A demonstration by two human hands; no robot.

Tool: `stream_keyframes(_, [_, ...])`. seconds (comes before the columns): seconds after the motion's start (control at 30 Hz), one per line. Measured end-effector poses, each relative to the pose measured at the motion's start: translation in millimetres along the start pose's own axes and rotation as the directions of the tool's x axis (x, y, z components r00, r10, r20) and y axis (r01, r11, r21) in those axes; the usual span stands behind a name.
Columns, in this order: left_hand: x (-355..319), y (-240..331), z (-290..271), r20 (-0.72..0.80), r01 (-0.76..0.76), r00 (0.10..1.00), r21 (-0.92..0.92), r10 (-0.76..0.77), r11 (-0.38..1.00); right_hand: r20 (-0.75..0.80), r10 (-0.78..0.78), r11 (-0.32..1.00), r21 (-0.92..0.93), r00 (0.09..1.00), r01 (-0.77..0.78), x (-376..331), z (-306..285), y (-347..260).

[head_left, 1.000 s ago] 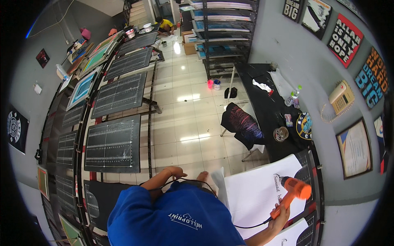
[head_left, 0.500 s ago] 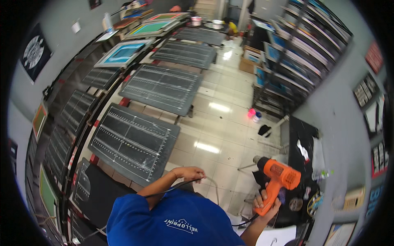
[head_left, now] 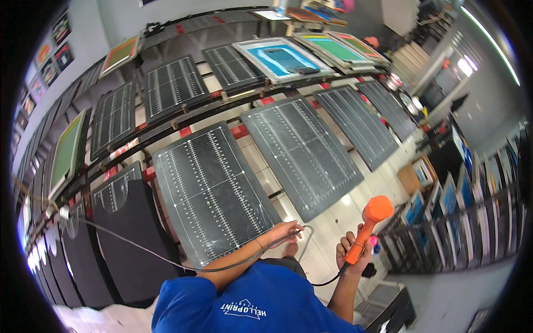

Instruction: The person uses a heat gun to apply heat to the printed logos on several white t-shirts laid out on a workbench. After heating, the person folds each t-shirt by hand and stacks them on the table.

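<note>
An orange heat gun [head_left: 378, 211] is upright in my right hand [head_left: 351, 248], its rounded end raised and my fingers wrapped round the handle. A grey cable [head_left: 139, 245] comes from a white plug [head_left: 64, 213] at the left, passes along my left forearm and reaches my left hand [head_left: 285, 232]. The fingers of that hand are closed on the cable, and a loop of it hangs just beyond them. Below the left hand lies the near corner of a dark board with white ruled marks [head_left: 217, 191]. A second marked board [head_left: 302, 152] is beyond it to the right.
Black cloth [head_left: 132, 236] covers boards at the left. A blue framed screen [head_left: 250, 51] rests on the far row, with a green one [head_left: 68, 152] at the left. At the right stand a rack of framed screens [head_left: 452, 233] and a cardboard box [head_left: 408, 178]. Tiled floor [head_left: 338, 219] shows between.
The view has swung left, toward the rows of boards. My right hand has carried the heat gun away from the black side table and turned it. The left hand still grips the cable.
</note>
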State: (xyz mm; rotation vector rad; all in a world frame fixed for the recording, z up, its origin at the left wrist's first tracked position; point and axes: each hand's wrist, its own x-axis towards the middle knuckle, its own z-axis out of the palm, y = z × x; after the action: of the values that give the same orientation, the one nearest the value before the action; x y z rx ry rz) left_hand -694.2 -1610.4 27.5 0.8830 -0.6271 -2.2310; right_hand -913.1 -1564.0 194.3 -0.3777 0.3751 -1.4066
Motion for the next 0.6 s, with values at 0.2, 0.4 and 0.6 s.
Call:
stream_keyframes(0.2, [40.9, -5.9, -25.0, -0.184, 0.067, 0.978, -0.149, -0.094, 0.987, -0.084, 0.153, 0.893, -0.416, 0.985, -0.175, 145.9, -56.8, -43.8])
stream_keyframes(0.4, [78.6, -12.8, -3.0, -0.277, -0.175, 0.961, -0.599, 0.003, 0.782, -0.187, 0.246, 0.442, -0.852, 0.951, -0.281, 255.4, -55.8, -57.9])
stream_keyframes(0.6, [86.7, -19.8, 17.4, -0.587, -0.336, 0.809, -0.484, -0.015, 0.808, 0.349, 0.154, -0.364, -0.85, 0.925, 0.381, 321.1, -122.3, -47.6])
